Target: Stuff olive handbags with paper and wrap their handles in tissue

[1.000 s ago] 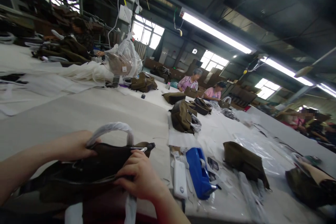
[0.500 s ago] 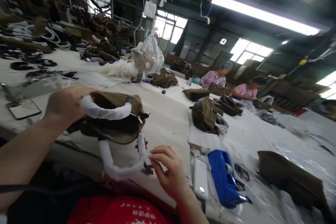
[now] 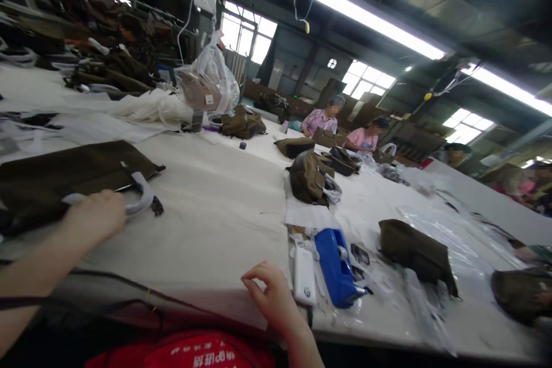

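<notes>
A dark olive bag (image 3: 64,175) lies flat on the white table (image 3: 215,213) at the left. Its handles are wrapped in white (image 3: 140,198). My left hand (image 3: 92,221) rests on the bag's near edge, closed around one wrapped handle. My right hand (image 3: 269,296) hovers by the table's front edge with fingers loosely curled and nothing in it. It is just left of a white device (image 3: 304,276) and a blue tape dispenser (image 3: 336,264).
More olive bags lie along the table (image 3: 308,178) (image 3: 414,253), with clear plastic sheets (image 3: 435,241) at the right. A plastic-wrapped bag (image 3: 207,86) hangs from a post. Two people (image 3: 321,121) (image 3: 366,138) sit at the far side.
The bag was held up in front of me; my left hand has carried it left and laid it flat. My right hand has let go and dropped toward the table edge.
</notes>
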Action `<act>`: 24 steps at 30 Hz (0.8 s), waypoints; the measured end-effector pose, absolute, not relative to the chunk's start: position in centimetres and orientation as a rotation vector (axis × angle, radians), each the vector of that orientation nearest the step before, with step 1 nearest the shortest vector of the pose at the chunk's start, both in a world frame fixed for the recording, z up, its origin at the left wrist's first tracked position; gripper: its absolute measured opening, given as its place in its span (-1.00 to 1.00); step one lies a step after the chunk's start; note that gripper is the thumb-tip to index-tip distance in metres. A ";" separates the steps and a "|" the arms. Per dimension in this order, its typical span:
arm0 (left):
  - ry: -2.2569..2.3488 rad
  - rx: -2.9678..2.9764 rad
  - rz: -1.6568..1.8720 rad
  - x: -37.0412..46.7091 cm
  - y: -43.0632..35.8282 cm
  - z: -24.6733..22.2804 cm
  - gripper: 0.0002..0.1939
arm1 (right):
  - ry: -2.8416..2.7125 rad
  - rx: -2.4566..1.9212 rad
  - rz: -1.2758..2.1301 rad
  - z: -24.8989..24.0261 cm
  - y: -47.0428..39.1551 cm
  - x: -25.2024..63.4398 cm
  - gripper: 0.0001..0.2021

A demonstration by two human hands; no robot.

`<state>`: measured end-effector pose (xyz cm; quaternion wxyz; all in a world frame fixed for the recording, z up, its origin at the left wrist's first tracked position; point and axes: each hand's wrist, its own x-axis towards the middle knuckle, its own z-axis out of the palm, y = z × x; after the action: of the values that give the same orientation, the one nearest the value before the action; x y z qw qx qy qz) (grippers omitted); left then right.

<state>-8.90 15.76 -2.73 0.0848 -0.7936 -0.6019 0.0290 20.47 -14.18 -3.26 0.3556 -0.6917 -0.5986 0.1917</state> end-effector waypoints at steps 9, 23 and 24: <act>-0.720 -3.348 0.016 6.6 1.7 -7.4 -0.47 | -1.633 -1.735 0.625 -4.7 -14.7 20.4 -0.86; -0.635 -3.275 0.065 10.7 -1.1 -11.0 -0.80 | -1.607 -2.425 0.174 -9.1 -0.5 34.0 -0.55; -0.602 -3.274 0.052 11.0 -1.3 -11.1 -0.80 | -1.615 -2.471 0.171 -9.3 0.3 34.3 -0.61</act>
<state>11.00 -1.28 -11.14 -0.0937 -0.9791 -0.1801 0.0156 34.29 0.33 -9.31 0.0919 -0.8321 -0.5439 0.0577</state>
